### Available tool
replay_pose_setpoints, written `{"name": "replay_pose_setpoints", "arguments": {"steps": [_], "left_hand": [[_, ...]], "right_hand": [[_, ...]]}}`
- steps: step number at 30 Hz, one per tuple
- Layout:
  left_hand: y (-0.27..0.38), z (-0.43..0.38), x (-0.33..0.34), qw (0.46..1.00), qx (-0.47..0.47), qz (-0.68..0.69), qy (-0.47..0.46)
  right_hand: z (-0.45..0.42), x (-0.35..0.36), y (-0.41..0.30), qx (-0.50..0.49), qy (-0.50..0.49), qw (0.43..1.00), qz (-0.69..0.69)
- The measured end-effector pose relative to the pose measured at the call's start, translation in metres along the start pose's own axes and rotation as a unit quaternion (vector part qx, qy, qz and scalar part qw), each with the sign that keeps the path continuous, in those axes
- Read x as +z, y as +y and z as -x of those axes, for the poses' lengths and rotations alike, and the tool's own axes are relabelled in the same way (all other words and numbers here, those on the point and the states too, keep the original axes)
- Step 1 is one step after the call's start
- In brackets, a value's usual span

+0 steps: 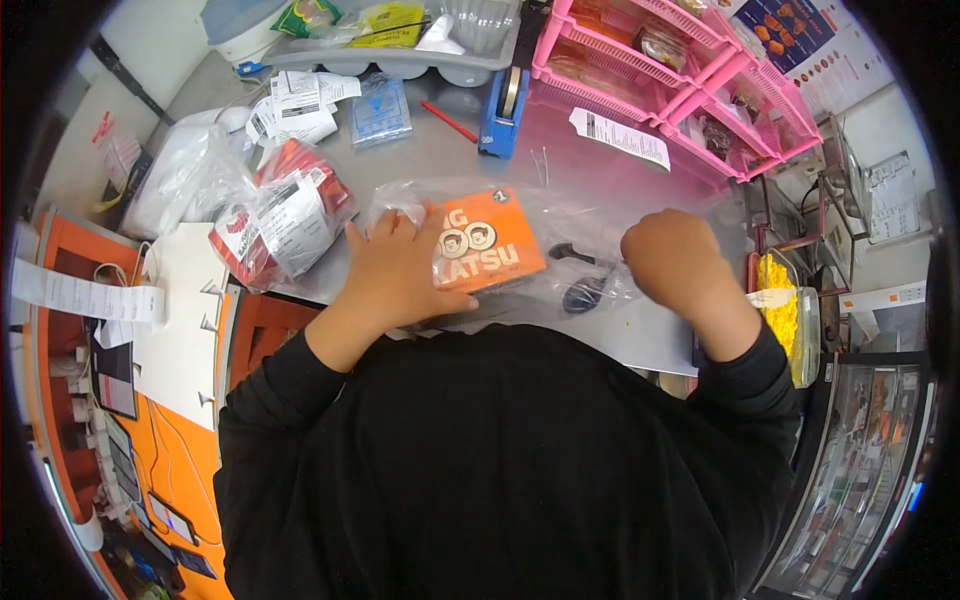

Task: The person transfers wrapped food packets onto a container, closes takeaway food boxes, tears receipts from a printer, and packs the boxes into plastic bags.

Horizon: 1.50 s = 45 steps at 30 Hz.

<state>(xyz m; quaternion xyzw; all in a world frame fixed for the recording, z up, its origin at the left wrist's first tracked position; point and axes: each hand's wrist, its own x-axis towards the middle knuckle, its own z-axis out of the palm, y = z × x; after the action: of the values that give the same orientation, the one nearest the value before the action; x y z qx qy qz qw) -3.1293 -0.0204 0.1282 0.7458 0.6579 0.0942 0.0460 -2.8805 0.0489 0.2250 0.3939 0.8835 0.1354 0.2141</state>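
An orange takeaway box (491,238) lies in a clear plastic bag (536,289) on the metal worktop. My left hand (401,266) rests with spread fingers on the left side of the bagged box. To the right of the box, a black plastic utensil (572,253) and a dark, round-looking item (584,295) show within the clear film. My right hand (671,259) is closed in a fist around the gathered right end of the bag. Farther left sits a red package in a tied clear bag (296,217), with a printed slip on it.
Behind are a blue tape dispenser (501,112), a red pen (448,121), a blue packet (381,112), paper slips (296,105) and a grey tray (390,56). Pink baskets (660,112) stand at the back right, near another slip (621,139). A container with yellow food (778,300) sits right.
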Motion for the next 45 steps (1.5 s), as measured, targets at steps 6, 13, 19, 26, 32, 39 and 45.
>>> {"name": "replay_pose_setpoints", "arguments": {"steps": [6,13,19,26,32,39,45], "left_hand": [[-0.002,0.028,-0.063,0.889,0.076,0.452,0.001],[-0.003,0.053,-0.101,0.679,0.017,0.727,0.096],[-0.015,0.013,-0.114,0.561,0.009,0.822,0.1],[-0.055,-0.083,-0.154,0.566,0.04,0.822,0.046],[-0.077,-0.117,-0.145,0.62,-0.001,0.783,0.047],[-0.092,-0.088,-0.116,0.848,0.01,0.513,0.134],[-0.085,-0.039,-0.091,0.866,-0.068,0.406,0.286]], "right_hand": [[-0.017,0.012,-0.015,-0.12,-0.141,0.974,-0.128],[-0.025,0.062,-0.053,-0.253,0.051,0.93,-0.261],[-0.009,0.038,-0.004,-0.094,-0.105,0.976,-0.164],[-0.006,-0.005,0.047,0.053,0.238,0.916,-0.319],[-0.01,0.012,0.018,0.031,0.374,0.719,-0.586],[-0.049,0.048,-0.008,0.015,0.443,0.455,-0.772],[-0.017,0.118,-0.026,0.194,0.4,0.429,-0.786]]}}
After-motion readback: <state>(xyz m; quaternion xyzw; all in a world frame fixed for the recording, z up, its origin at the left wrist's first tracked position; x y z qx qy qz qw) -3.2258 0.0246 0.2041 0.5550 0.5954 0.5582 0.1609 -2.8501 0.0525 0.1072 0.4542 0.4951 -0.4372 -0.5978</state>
